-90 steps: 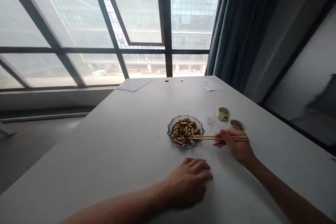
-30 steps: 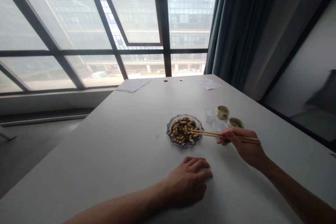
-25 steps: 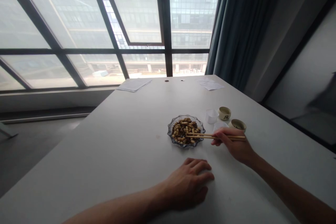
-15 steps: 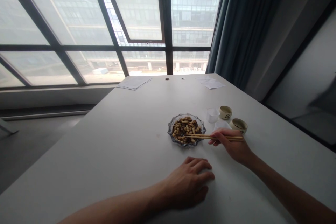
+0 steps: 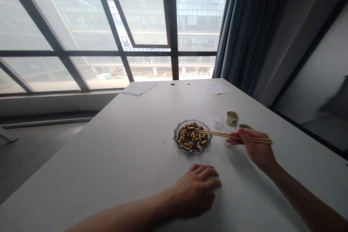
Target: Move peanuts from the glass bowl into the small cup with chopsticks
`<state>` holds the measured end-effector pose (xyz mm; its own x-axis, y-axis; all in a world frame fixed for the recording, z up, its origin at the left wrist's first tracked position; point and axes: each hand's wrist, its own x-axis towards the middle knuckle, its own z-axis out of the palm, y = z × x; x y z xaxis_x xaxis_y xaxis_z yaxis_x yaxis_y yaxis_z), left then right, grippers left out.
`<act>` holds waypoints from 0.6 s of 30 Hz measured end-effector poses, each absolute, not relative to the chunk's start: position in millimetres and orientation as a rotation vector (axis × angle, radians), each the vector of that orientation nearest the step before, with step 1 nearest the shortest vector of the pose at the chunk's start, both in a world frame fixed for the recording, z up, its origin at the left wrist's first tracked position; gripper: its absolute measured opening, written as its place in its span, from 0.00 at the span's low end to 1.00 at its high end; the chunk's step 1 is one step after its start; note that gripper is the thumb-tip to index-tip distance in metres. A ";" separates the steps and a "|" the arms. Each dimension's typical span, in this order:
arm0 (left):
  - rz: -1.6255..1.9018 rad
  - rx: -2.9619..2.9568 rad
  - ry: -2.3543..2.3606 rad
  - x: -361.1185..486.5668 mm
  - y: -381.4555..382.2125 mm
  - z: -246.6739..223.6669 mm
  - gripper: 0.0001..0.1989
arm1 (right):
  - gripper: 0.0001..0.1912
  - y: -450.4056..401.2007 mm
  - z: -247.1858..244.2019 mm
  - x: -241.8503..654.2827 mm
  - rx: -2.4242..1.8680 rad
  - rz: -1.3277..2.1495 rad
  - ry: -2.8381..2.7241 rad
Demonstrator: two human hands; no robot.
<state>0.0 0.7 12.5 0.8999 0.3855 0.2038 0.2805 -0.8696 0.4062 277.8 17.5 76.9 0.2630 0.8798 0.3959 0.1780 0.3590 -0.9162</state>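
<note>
My right hand (image 5: 258, 150) grips a pair of wooden chopsticks (image 5: 217, 133), their tips at the upper middle of a scalloped clear glass dish (image 5: 176, 144). In the dish lie unshelled peanuts (image 5: 193, 136) mixed with small dark brown pieces I cannot name. Whether the tips pinch anything is too small to tell. My left hand (image 5: 194, 188) rests palm down on the white table in front of the dish, its fingers a little apart and holding nothing. Beyond my right hand stand clear plastic cups (image 5: 219, 120), one partly covered by the hand.
Two beige ceramic cups (image 5: 232, 117) stand right of the dish, the nearer one mostly hidden by my right hand. Papers (image 5: 139, 88) lie at the far left of the white table (image 5: 130, 145), more sheets (image 5: 218, 87) at the far right. Windows and a dark curtain (image 5: 241, 25) are behind.
My right hand has moved right, and the chopstick tips have shifted from the dish's lower middle up towards its back. The left hand stays put. The view has tilted slightly.
</note>
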 end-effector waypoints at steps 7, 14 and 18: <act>0.415 2.686 0.489 0.7 0.0 11.1 0.18 | 0.19 -13.0 94.2 354.4 -1.113 0.323 -0.938; 0.427 2.703 0.488 0.5 0.6 11.7 0.18 | 0.15 -32.8 53.8 402.0 -1.205 0.305 -0.762; 0.420 2.711 0.495 0.4 0.6 11.5 0.19 | 0.21 -35.3 29.6 405.5 -1.260 0.362 -0.740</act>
<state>0.4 0.6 11.5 0.8947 0.3873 0.2224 0.2827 -0.8767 0.3892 405.5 -35.3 29.6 0.7202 0.6244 0.3023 0.1447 0.2910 -0.9457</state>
